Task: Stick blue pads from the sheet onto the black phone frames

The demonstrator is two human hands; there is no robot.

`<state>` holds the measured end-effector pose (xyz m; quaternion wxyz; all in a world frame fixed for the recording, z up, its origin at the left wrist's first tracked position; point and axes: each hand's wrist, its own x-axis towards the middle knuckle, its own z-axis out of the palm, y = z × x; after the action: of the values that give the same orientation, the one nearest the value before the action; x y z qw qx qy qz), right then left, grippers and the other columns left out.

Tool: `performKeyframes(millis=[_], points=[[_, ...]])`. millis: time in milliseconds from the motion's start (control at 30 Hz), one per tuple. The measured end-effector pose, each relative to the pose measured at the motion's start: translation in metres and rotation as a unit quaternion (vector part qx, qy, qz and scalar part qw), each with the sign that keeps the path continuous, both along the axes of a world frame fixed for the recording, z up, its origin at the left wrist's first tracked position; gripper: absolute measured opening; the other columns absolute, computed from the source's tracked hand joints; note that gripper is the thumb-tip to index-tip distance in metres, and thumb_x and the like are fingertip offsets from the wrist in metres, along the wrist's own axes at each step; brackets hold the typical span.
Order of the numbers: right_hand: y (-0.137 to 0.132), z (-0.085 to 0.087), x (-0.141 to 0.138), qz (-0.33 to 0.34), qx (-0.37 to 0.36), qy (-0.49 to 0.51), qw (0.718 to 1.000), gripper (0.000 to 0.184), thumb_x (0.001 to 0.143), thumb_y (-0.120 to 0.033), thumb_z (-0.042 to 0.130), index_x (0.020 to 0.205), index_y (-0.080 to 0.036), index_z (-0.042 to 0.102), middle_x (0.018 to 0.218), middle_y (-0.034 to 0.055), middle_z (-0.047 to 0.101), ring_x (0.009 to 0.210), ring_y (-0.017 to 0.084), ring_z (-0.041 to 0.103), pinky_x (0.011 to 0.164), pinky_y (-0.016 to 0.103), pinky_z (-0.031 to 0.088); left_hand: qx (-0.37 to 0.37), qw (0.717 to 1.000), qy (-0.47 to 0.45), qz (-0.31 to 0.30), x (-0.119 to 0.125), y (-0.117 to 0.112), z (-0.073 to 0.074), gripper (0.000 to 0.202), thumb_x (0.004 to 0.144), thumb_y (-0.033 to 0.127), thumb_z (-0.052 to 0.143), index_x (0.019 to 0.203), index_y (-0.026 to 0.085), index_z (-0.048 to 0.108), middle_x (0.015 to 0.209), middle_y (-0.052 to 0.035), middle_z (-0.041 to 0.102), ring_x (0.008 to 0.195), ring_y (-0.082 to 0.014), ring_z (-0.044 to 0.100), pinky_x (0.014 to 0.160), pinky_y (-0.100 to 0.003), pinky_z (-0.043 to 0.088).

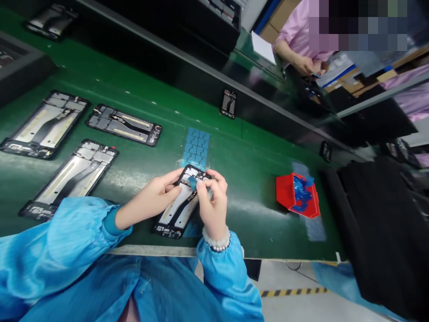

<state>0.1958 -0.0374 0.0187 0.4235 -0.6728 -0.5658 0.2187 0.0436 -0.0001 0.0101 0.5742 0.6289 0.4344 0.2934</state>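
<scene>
An opened phone [183, 203] lies tilted on the green bench in front of me, its inner boards and black flex cable showing. My left hand [154, 197] grips its left edge, thumb over the frame. With thumb and index finger, my right hand [213, 201] pinches a small blue film piece [192, 182] over the phone's upper part; its other fingers rest by the far right edge. Just beyond the phone, a sheet of blue die-cut stickers [197, 145] is stuck to the bench.
Several other opened phones [124, 125] lie to the left. On the right stands a red bin [284, 190] holding blue film scraps [302, 193], beside a black stack [378, 237]. A raised rail [187, 58] crosses behind. Across it, a co-worker's hand [303, 65] handles something small.
</scene>
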Motion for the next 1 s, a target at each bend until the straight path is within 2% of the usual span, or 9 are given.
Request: performKeyframes(millis=[100, 267, 533, 700, 1000], points=[[0.001, -0.0022, 0.0036, 0.017, -0.008, 0.028, 0.999, 0.018, 0.083, -0.028, 0.055, 0.068, -0.02, 0.058, 0.112, 0.0095, 0.057, 0.118, 0.022, 0.048, 0.1, 0.044, 0.037, -0.01, 1.0, -0.012, -0.01, 0.0004, -0.0007, 0.0038, 0.051, 0.084, 0.03, 0.049, 0.133, 0.016, 0.049, 0.108, -0.0065, 0.068, 0.103, -0.0242, 0.062, 0.077, -0.03, 0.054], [0.0058, -0.0013, 0.0099, 0.041, -0.015, 0.035, 0.998, 0.018, 0.081, -0.029, 0.06, 0.065, -0.021, 0.06, 0.112, 0.008, 0.06, 0.117, 0.022, 0.049, 0.101, 0.045, 0.036, -0.011, 1.0, 0.025, 0.0, -0.0022, -0.0021, 0.0028, 0.052, 0.084, 0.03, 0.05, 0.135, 0.018, 0.048, 0.102, -0.0055, 0.07, 0.107, -0.0264, 0.059, 0.078, -0.032, 0.054], [0.0089, 0.0026, 0.0088, 0.045, -0.018, 0.051, 0.998, 0.019, 0.079, -0.029, 0.061, 0.061, -0.021, 0.061, 0.101, 0.006, 0.062, 0.107, 0.021, 0.052, 0.096, 0.042, 0.039, -0.006, 0.999, 0.043, 0.002, -0.0024, -0.0011, 0.0054, 0.053, 0.082, 0.029, 0.048, 0.135, 0.019, 0.05, 0.1, -0.0037, 0.071, 0.079, -0.02, 0.064, 0.062, -0.025, 0.053], [0.0092, 0.0024, 0.0078, 0.036, -0.03, 0.056, 0.997, 0.018, 0.078, -0.028, 0.063, 0.061, -0.021, 0.063, 0.096, 0.0047, 0.062, 0.102, 0.021, 0.052, 0.094, 0.041, 0.039, -0.021, 0.999, 0.044, 0.001, -0.002, -0.001, 0.0092, 0.054, 0.081, 0.032, 0.049, 0.134, 0.017, 0.051, 0.088, -0.0016, 0.07, 0.053, -0.011, 0.052, 0.045, -0.019, 0.043], [0.009, 0.0031, 0.0062, 0.034, -0.024, 0.058, 0.997, 0.018, 0.077, -0.028, 0.064, 0.06, -0.021, 0.063, 0.093, 0.0043, 0.06, 0.099, 0.02, 0.051, 0.092, 0.039, 0.039, -0.018, 0.999, 0.04, -0.002, -0.0021, -0.0015, 0.0116, 0.053, 0.081, 0.029, 0.049, 0.133, 0.018, 0.052, 0.086, 0.0006, 0.069, 0.05, -0.0077, 0.044, 0.044, -0.017, 0.04]])
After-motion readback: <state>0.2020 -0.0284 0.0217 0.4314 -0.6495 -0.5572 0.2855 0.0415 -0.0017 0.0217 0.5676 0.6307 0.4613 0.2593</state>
